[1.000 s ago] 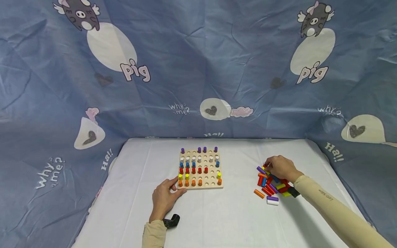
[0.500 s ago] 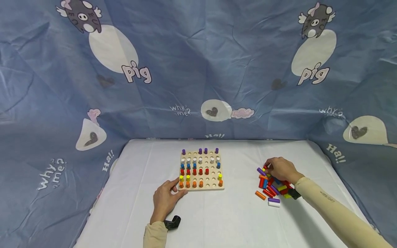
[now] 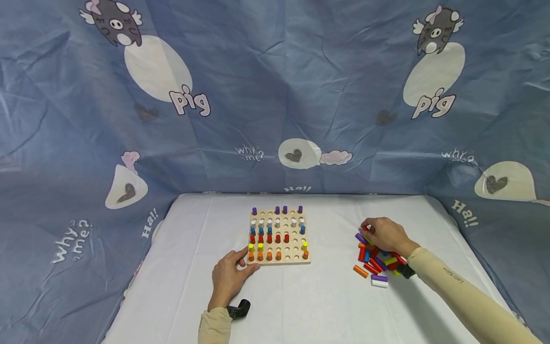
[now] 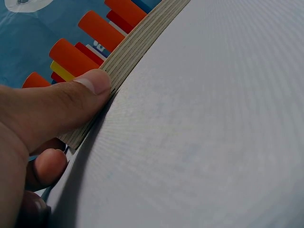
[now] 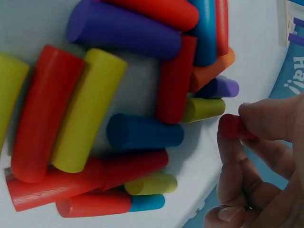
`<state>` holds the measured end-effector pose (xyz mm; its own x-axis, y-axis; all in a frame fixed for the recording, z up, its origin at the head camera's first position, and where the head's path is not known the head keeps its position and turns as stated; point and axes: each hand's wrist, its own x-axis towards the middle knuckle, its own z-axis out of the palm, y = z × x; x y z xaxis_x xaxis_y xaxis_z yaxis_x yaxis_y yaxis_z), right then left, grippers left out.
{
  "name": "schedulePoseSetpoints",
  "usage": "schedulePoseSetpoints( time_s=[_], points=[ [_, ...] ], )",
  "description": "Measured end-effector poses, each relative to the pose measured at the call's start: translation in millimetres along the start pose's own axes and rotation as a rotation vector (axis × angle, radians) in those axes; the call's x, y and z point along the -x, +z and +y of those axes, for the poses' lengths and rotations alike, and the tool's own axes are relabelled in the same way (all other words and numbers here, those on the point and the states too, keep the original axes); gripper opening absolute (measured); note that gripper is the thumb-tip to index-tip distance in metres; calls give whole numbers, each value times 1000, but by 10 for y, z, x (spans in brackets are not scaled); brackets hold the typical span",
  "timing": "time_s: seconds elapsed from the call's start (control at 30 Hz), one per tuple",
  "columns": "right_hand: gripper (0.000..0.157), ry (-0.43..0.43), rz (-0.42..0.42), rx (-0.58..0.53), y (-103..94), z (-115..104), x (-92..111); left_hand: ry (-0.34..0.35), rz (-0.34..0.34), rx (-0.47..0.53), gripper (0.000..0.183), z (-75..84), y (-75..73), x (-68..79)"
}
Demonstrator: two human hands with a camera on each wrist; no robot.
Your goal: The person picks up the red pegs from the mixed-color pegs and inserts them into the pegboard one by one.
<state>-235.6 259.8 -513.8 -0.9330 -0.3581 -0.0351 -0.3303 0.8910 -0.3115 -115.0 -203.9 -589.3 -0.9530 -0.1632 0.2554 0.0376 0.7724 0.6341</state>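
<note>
A wooden pegboard [image 3: 287, 262] lies mid-table in the head view, with rows of upright purple, white, blue, red, yellow and orange pegs and some bare holes. My left hand [image 3: 228, 277] grips its near left corner. In the left wrist view the thumb presses the layered front edge, while the curled fingers sit around the corner at the side. To the right, my right hand [image 3: 388, 235] is at the far edge of a heap of loose pegs [image 3: 378, 264]. Between thumb and finger it pinches a red peg [image 5: 232, 127], mostly covered by the fingers.
An orange peg [image 3: 360, 271] lies a little apart from the heap, and a white peg [image 3: 379, 283] lies beside a purple one at its near side. A white cloth [image 3: 318, 306] covers the table. Blue printed fabric [image 3: 240, 95] hangs behind and at both sides.
My right hand has shifted slightly left at the heap's far edge, and the red peg now shows in its pinch. My left hand keeps its place on the board's corner.
</note>
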Motion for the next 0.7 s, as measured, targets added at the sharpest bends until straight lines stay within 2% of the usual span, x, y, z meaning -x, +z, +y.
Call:
schedulePoseSetpoints(
  time_s=[0.37,0.7],
  points=[
    [20,-63,84,16,-127,-123,-51,-2,-4,3,66,-5,-2,7],
    [21,-117,171,28,-138,-181,-105,-11,-9,0,67,5,-7,1]
  ],
)
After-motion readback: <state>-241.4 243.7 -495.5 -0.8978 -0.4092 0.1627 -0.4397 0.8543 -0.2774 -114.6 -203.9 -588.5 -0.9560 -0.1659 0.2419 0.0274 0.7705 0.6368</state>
